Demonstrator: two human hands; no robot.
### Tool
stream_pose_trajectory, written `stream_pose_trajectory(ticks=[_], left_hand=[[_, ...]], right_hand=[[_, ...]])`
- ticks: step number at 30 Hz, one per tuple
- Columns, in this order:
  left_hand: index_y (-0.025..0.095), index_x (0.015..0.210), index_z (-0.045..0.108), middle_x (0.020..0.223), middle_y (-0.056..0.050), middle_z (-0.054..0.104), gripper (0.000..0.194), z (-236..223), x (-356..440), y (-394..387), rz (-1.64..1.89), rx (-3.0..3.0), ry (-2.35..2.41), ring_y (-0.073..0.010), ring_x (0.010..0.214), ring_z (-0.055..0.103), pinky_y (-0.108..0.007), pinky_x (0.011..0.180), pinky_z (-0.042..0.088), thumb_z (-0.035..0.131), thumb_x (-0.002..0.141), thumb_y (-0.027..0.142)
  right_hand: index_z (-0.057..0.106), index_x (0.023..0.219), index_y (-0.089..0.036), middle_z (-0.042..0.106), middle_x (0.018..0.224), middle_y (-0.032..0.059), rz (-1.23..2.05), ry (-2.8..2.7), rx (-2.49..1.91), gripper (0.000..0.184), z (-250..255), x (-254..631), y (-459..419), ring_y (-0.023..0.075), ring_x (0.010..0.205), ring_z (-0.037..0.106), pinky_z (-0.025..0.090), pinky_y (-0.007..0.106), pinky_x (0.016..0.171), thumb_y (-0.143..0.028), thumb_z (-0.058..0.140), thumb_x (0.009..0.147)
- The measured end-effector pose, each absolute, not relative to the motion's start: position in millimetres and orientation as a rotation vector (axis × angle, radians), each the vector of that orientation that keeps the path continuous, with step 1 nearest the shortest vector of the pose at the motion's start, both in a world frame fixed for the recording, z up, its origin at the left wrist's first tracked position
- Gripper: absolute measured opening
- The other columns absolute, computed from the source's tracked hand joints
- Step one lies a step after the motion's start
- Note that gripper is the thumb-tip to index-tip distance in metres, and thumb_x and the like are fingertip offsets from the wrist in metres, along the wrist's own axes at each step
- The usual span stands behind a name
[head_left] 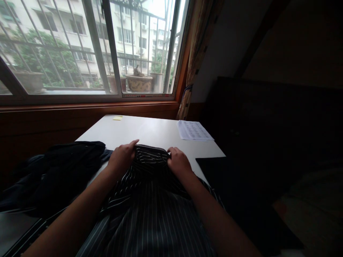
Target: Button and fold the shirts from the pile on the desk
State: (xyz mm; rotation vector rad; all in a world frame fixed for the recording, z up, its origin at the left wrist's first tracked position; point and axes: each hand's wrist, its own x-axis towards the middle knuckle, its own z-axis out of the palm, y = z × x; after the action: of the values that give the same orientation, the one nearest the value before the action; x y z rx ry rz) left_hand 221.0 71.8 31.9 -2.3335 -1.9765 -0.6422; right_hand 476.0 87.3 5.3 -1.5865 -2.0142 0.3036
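Left hand (122,159) and right hand (179,162), fingers closed on opposite sides of the upper edge of a dark striped garment (151,167), which lies partly over the white bench (150,128).

From our head, we look forward and down across the white tabletop (139,130) toward the barred window (88,46) beyond.

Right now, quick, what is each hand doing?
Left hand: closed on one side of the striped garment's edge, index finger sticking out.
Right hand: closed on the other side of that edge.
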Motion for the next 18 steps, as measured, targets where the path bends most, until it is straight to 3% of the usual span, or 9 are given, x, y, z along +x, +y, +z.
stream_pose_trajectory(ticks=[3, 5, 7, 10, 13, 15, 18], left_hand=[[0.022, 0.147, 0.048, 0.122, -0.012, 0.072, 0.049, 25.3, 211.8, 81.8, -0.7, -2.496, -1.802, -0.0283, 0.105, 0.072, -0.042, 0.089, 0.057, 0.045, 0.098, 0.017], [0.023, 0.146, 0.047, 0.145, -0.012, 0.056, 0.048, 21.4, 208.6, 84.0, -0.82, -2.606, -1.546, -0.0268, 0.124, 0.062, -0.044, 0.099, 0.054, 0.043, 0.099, 0.017], [0.025, 0.141, 0.053, 0.155, -0.01, 0.044, 0.041, 19.7, 208.9, 82.4, -0.881, -2.687, -1.256, -0.0262, 0.136, 0.05, -0.046, 0.107, 0.049, 0.043, 0.101, 0.019], [0.027, 0.13, 0.062, 0.139, -0.008, 0.06, 0.03, 17.1, 213.1, 79.3, -0.75, -2.852, -0.91, -0.0251, 0.133, 0.051, -0.048, 0.114, 0.042, 0.053, 0.101, 0.029], [0.026, 0.14, 0.055, 0.12, -0.009, 0.069, 0.044, 6.9, 217.1, 83.9, -0.587, -2.963, -0.89, -0.0249, 0.115, 0.062, -0.047, 0.107, 0.046, 0.062, 0.097, 0.035], [0.026, 0.144, 0.05, 0.119, -0.011, 0.069, 0.049, -3.6, 217.7, 91.5, -0.568, -3.021, -0.994, -0.0244, 0.109, 0.064, -0.043, 0.1, 0.05, 0.062, 0.097, 0.032], [0.025, 0.128, 0.065, 0.112, -0.01, 0.072, 0.035, -17.2, 215.6, 103.5, -0.593, -3.164, -1.093, -0.0236, 0.105, 0.066, -0.035, 0.093, 0.052, 0.066, 0.093, 0.031]], right_hand=[[0.064, 0.105, -0.021, 0.065, 0.079, 0.0026, 0.418, -1.973, -1.626, 0.027, 11.6, 484.5, 99.1, 0.0194, 0.076, 0.061, 0.045, 0.029, 0.073, -0.013, 0.058, 0.08], [0.061, 0.114, -0.023, 0.064, 0.074, -0.0004, 0.483, -1.942, -1.635, 0.034, 14.4, 487.9, 105.7, 0.0174, 0.07, 0.062, 0.044, 0.026, 0.065, -0.015, 0.057, 0.082], [0.054, 0.126, -0.024, 0.064, 0.071, -0.0025, 0.559, -1.922, -1.641, 0.044, 16.1, 489.0, 110.4, 0.0161, 0.064, 0.062, 0.044, 0.024, 0.059, -0.015, 0.055, 0.082], [0.046, 0.136, -0.027, 0.065, 0.07, -0.004, 0.707, -1.924, -1.634, 0.053, 17.9, 487.5, 115.1, 0.0137, 0.051, 0.06, 0.043, 0.022, 0.05, -0.017, 0.056, 0.084], [0.044, 0.14, -0.031, 0.067, 0.073, -0.0051, 0.847, -1.944, -1.586, 0.056, 20.7, 485.2, 118.7, 0.0109, 0.044, 0.059, 0.044, 0.019, 0.044, -0.019, 0.056, 0.087], [0.047, 0.138, -0.033, 0.066, 0.073, -0.0063, 0.967, -1.94, -1.482, 0.051, 23.3, 484.7, 121.1, 0.0095, 0.042, 0.059, 0.044, 0.017, 0.041, -0.021, 0.057, 0.089], [0.058, 0.129, -0.031, 0.066, 0.074, -0.0054, 1.181, -1.893, -1.266, 0.039, 27.9, 487.0, 124.6, 0.0084, 0.039, 0.058, 0.043, 0.017, 0.036, -0.026, 0.059, 0.091]])
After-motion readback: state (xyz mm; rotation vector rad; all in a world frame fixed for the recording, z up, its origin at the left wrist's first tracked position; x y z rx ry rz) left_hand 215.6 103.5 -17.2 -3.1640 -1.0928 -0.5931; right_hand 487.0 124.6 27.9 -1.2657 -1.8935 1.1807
